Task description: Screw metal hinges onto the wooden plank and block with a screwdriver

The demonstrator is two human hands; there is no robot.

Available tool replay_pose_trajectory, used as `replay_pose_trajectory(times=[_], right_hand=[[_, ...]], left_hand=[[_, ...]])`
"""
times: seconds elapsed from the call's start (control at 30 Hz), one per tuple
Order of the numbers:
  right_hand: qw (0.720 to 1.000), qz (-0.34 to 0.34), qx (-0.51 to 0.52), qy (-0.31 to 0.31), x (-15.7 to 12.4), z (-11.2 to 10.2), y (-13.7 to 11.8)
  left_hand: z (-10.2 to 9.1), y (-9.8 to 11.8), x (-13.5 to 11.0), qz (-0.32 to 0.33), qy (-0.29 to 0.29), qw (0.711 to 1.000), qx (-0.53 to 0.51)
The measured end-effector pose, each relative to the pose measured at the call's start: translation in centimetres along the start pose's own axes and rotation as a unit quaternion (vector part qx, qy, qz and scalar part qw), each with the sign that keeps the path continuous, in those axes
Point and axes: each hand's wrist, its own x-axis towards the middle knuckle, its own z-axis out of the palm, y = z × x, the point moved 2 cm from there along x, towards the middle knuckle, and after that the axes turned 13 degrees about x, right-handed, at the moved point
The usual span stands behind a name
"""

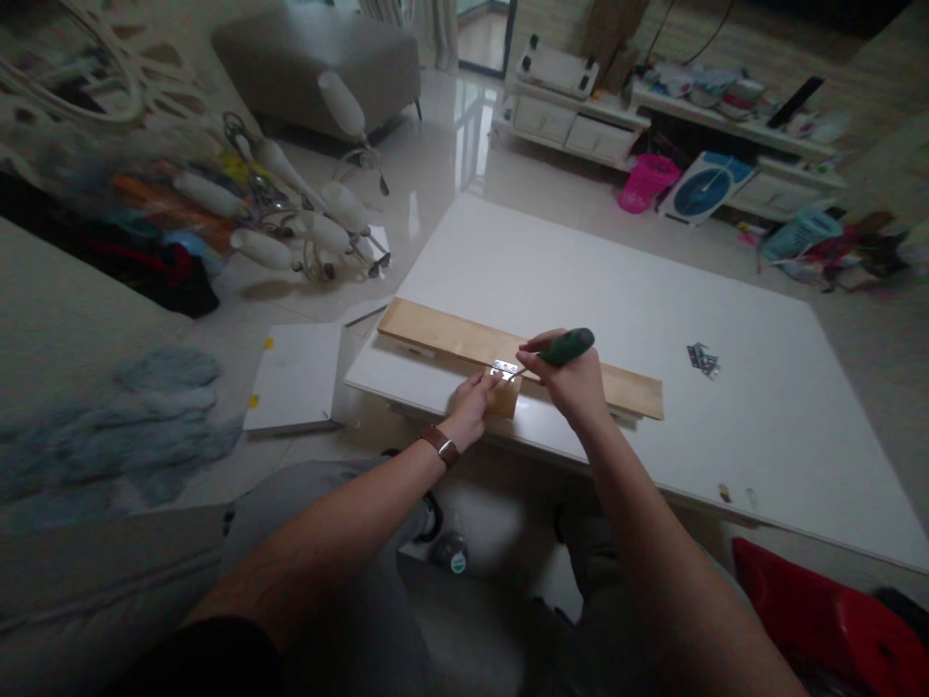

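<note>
My right hand (570, 382) is closed round a screwdriver (568, 347) with a dark green handle. Its shaft slants down left to a metal hinge (506, 367). This hinge lies where a long wooden board (450, 331) meets a short wooden piece (504, 398). My left hand (471, 399), with a brown strap on the wrist, grips the short piece, fingertips by the hinge. Whether the screwdriver tip sits in a screw is too small to tell. The long board rests on a large white panel (581, 261). Loose hinges (703, 360) lie in a pile to the right.
Small pieces (724, 493) lie near the panel's front edge. A white box-like board (294, 378) is on the floor at left, below a fallen lamp (312, 232). At lower right is a red object (827, 620). A pink basket (648, 182) stands beyond the panel.
</note>
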Motion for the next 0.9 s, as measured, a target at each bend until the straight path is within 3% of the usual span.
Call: replay_pose_trajectory(times=[0.13,0.2,0.43,0.73,0.9], right_hand=[[0.996,0.030,0.081,-0.015,0.00,0.20,0.05],[0.997,0.024,0.075,-0.016,-0.08,0.17,0.05],[0.989,-0.056,-0.118,0.065,-0.24,-0.52,-0.01],[0.999,-0.003,0.038,0.006,0.10,-0.05,-0.19],[0.999,-0.005,0.038,-0.009,0.04,-0.13,-0.42]], left_hand=[[0.03,0.28,-0.24,-0.015,-0.013,1.000,-0.004],[0.04,0.31,-0.29,-0.023,-0.018,0.999,-0.013],[0.09,0.16,-0.08,-0.021,0.002,1.000,-0.015],[-0.06,-0.02,0.04,-0.017,-0.008,1.000,-0.003],[-0.08,-0.19,0.18,-0.019,-0.009,1.000,-0.017]])
